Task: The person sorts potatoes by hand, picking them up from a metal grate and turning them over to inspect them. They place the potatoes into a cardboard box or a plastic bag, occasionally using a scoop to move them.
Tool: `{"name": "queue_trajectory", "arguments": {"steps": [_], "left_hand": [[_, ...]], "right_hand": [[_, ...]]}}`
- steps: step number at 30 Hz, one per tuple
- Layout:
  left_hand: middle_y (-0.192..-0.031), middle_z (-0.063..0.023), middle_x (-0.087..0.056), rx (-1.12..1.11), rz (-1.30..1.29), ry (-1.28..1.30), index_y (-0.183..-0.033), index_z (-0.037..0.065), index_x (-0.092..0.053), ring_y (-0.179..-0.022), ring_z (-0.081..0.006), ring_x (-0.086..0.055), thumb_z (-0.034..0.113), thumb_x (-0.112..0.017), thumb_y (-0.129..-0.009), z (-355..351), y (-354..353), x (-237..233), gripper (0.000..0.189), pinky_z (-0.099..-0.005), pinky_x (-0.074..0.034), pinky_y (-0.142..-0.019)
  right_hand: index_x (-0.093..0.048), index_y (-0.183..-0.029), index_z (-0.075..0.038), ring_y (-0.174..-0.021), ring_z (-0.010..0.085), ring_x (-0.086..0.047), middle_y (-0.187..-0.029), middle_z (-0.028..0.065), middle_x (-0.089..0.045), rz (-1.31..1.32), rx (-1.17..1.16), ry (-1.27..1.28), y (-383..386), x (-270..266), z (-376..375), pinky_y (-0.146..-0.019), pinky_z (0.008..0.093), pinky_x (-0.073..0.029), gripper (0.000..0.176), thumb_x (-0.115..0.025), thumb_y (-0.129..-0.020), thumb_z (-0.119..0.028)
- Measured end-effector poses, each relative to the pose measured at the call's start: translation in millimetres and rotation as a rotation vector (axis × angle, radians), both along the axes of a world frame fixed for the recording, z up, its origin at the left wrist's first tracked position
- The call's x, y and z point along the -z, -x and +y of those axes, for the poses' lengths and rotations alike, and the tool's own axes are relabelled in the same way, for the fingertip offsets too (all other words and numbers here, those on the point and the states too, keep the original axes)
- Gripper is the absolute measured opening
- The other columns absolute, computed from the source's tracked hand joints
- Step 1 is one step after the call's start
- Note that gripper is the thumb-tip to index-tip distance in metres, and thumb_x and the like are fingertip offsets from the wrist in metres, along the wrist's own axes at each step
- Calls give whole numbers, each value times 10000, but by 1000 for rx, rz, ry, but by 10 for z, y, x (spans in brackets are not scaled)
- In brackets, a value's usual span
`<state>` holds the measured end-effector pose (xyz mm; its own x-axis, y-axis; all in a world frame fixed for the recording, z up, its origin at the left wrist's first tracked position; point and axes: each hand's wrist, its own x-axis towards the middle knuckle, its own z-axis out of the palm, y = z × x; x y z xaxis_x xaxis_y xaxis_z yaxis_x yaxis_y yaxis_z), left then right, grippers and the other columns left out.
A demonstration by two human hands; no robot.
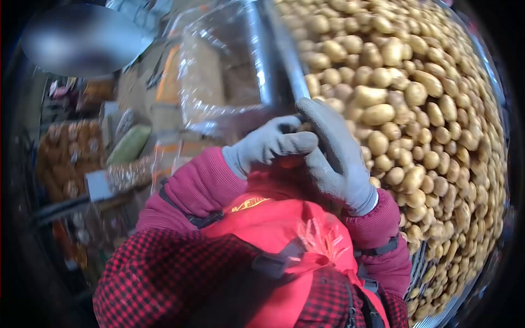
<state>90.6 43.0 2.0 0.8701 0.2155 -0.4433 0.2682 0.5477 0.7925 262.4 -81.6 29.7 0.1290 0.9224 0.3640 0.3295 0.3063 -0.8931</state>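
My left hand (270, 143), in a grey glove, has its fingers curled in front of my chest. Close beside it, my right hand (340, 158), gloved too, bends around with its fingers pressed together. Between the fingertips of both hands is something small and brown, mostly hidden and too dark to name. A large heap of potatoes (415, 120) lies just right of my right hand. Beyond my hands, a clear plastic bag or wrap (219, 65) lies beside a shiny metal edge (290, 49).
Low at the left are a tray of brown items (71, 158), a long green vegetable (129, 145) and a white card (99, 186). A blurred pale oval (85, 39) covers the upper left. Metal bars (418, 268) show under the potatoes at the lower right.
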Motion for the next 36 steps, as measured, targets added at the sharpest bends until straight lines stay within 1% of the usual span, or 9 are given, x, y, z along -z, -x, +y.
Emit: {"name": "queue_trajectory", "arguments": {"steps": [4, 6, 8, 10, 14, 17, 19, 30, 36], "left_hand": [[-1192, -63, -681, -269, 193, -176, -1330, -1, -620, -1030, -142, -658, 303, -756, -953, 135, 1112, -369, 502, -272, -524, -917], [-1170, -43, -681, -234, 199, -812, -1334, 14, -620, -1018, -126, -648, 331, -744, -960, 84, 2046, 19, 505, -275, -519, -911], [-1137, -22, -679, -192, 299, -836, -1312, 37, -638, -988, -130, -644, 365, -718, -977, 54, 2990, 560, 476, -292, -521, -885], [-1097, -13, -677, -692, 685, -245, -1298, 50, -646, -977, -140, -640, 384, -693, -989, -332, 3288, 837, 457, -312, -521, -869], [-1348, -156, -653, -397, 972, -404, -1395, -22, -553, -1235, -254, -621, 372, -746, -936, -595, 3918, 1941, 636, -389, -486, -1060], [-1227, -152, -713, -201, 1046, -860, -1220, 4, -678, -1093, -292, -693, 235, -684, -956, -214, 2624, 1155, 351, -425, -544, -954], [-1240, -200, -704, -530, 747, -1087, -1222, 1, -684, -1101, -345, -697, 175, -712, -921, 45, 2339, 1087, 349, -425, -547, -966], [-1463, -156, -540, 337, -548, -1891, -1388, 167, -630, -1369, -382, -489, 329, -740, -884, 390, -1786, -463, 540, -597, -335, -1145], [-1520, -116, -477, 313, 6, -2103, -1359, 248, -633, -1494, -406, -298, 376, -709, -888, 684, -3413, 31, 495, -761, -164, -1145]], "right_hand": [[-539, -1465, -13, -1319, 330, -577, -1406, 187, -604, 262, -104, 187, 428, 99, -47, -1128, 404, -441, 595, -667, -885, -51], [-522, -1490, -14, -1259, 209, -594, -1383, 132, -625, 467, -115, 355, 434, 184, -136, -1085, 333, -456, 554, -635, -948, -38], [-517, -1497, -14, -1171, 131, -586, -1334, 96, -632, 496, -89, 366, 443, 217, -169, -1025, 280, -468, 531, -608, -974, -3], [-520, -1494, -10, -1170, 134, -590, -1332, 96, -636, 535, -89, 453, 481, 168, -200, -1021, 285, -474, 526, -608, -975, -2], [-599, -1405, -6, -1217, 245, -642, -1332, 172, -657, 456, -3, 486, 486, 247, -239, -1052, 347, -502, 430, -634, -989, -106], [-532, -1488, -38, -831, 26, -573, -1187, 9, -662, 480, -68, 416, 353, 123, -269, -675, 191, -499, 458, -569, -1033, -65], [-573, -1433, -3, -1117, 204, -670, -1285, 146, -680, 584, 27, 474, 263, -51, -300, -997, 331, -526, 438, -628, -1010, -102], [-552, -1451, 24, -1200, 166, -611, -1314, 118, -666, 583, 577, 335, -360, 29, -915, -1047, 305, -483, 431, -587, -1040, -100], [-532, -1462, 30, -1229, 192, -622, -1330, 138, -664, 832, 640, 435, -499, 54, -1057, -1088, 327, -472, 408, -503, -1066, -65]]}}
